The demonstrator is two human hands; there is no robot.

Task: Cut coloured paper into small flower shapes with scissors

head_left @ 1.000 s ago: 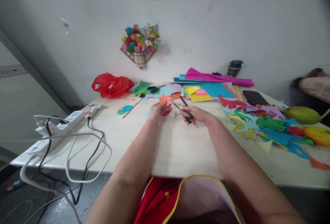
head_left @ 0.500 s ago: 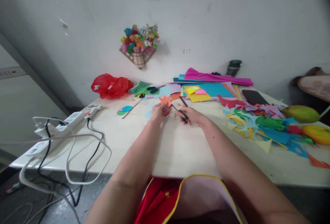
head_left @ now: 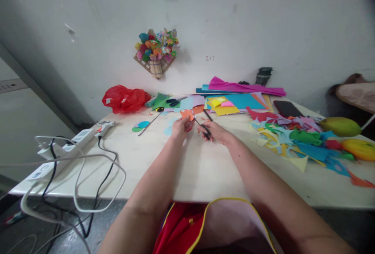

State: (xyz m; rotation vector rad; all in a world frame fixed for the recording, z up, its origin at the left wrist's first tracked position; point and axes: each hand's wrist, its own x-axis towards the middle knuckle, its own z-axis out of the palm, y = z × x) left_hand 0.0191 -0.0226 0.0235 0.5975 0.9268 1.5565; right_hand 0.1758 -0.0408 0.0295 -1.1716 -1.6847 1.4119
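Observation:
Between the fingers of my left hand [head_left: 182, 126] is an orange paper flower [head_left: 186, 114], its lobed edge facing away from me. My right hand [head_left: 215, 131] is closed round the dark handles of a pair of scissors [head_left: 206, 132]. The blades point up and left and reach the flower's right edge; whether they are parted is too small to tell. Small orange snippets [head_left: 205, 119] lie just beyond the right hand. Pale blue paper circles [head_left: 168, 130] lie to the left of my left hand, partly covered by it.
Colourful paper scraps [head_left: 307, 137] spread over the right side, beside a phone [head_left: 287, 109]. Coloured sheets [head_left: 249, 102] are stacked at the back. A second pair of scissors [head_left: 175, 101] lies near a red plastic bag [head_left: 125, 98]. A power strip [head_left: 64, 154] with loose cables occupies the left edge.
The view has shifted slightly. Both hands keep their grips, and the scissors have moved a little closer to my left hand at the flower's edge.

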